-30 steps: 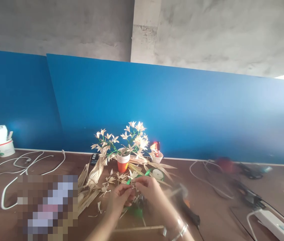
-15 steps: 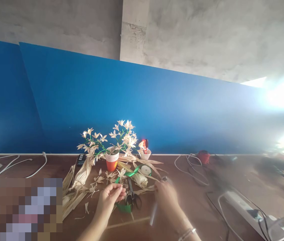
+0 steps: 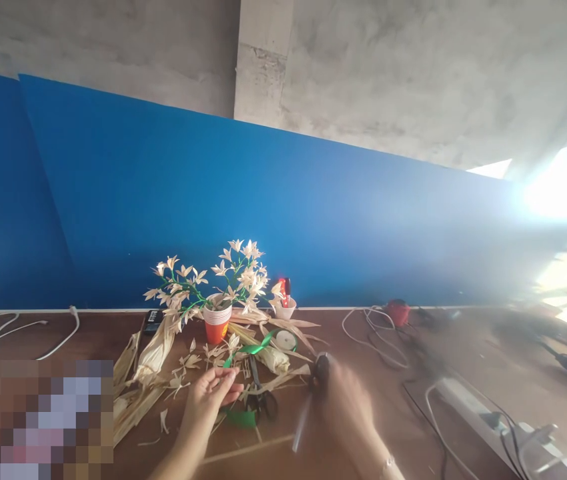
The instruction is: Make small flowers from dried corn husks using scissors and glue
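My left hand (image 3: 208,392) is closed in a pinch around the lower end of a small pale corn-husk flower (image 3: 233,343). Green tape (image 3: 252,348) runs beside it to a roll (image 3: 285,340) lying behind. My right hand (image 3: 346,393), smeared by motion, is wrapped round a black glue gun (image 3: 320,371), most of which the fingers hide. A translucent glue stick (image 3: 301,423) slants down from the gun. Between the hands lie dark-handled scissors (image 3: 262,401) and a piece of green tape (image 3: 241,419). Loose husk flowers (image 3: 189,360) are scattered left of my left hand.
An orange-and-white stack of paper cups (image 3: 217,321) holds finished husk flowers (image 3: 251,270) at the back. Dry corn husks (image 3: 156,350) lie to the left. A white cup (image 3: 286,308) stands behind. A power strip (image 3: 483,413) and cables (image 3: 378,333) lie right, before a blue partition (image 3: 313,213).
My right hand has left the left hand and moved right onto the glue gun. My left hand keeps its pinch on the flower. The view has swung to the right.
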The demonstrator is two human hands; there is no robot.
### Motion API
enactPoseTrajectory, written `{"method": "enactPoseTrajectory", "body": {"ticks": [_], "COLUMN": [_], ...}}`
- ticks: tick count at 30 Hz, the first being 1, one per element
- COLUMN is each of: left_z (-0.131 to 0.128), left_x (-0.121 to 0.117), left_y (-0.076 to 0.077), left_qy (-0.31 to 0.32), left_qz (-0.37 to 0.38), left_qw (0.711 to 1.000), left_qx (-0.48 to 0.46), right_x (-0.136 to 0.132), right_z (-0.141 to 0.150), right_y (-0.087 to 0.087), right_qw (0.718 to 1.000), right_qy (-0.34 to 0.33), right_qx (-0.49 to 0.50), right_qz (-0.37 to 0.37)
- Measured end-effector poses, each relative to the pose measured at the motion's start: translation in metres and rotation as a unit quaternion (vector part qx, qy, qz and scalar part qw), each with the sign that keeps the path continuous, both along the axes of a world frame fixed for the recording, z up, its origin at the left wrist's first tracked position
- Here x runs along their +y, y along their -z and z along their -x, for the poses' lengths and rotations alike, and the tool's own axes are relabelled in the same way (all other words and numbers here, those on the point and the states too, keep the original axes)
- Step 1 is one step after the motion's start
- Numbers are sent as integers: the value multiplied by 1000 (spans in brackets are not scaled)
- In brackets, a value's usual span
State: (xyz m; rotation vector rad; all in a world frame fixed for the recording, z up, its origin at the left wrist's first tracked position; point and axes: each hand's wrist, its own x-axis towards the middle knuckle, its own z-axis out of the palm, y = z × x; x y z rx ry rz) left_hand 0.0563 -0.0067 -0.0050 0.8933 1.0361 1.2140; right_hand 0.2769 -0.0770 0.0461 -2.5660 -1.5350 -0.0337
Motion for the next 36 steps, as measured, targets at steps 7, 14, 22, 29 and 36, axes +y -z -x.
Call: {"method": "enactPoseTrajectory", "body": {"ticks": [7,14,22,29,36], "left_z": [-6,0,0,-2,-4], "left_x": [-3,10,8,2,0], "left_y": [1,12,9,7,8], "left_qy": [-21,1,5,20,16], "left_qz": [5,20,-5,-34,-35], "left_qw": [999,1000,999,999,999], "left_qx": [-29,-10,32,28,10], "right_x": [4,24,43,47,46], "right_z": [-23,0,65,65,66], "right_y": [14,-2,29,44,45], "right_qw": [998,921,844,851,846], "right_qy": [13,-153,-293,-293,-289], "right_qx": [50,298,409,397,405], "right_qz": [-27,-196,-186,-179,-192]}}
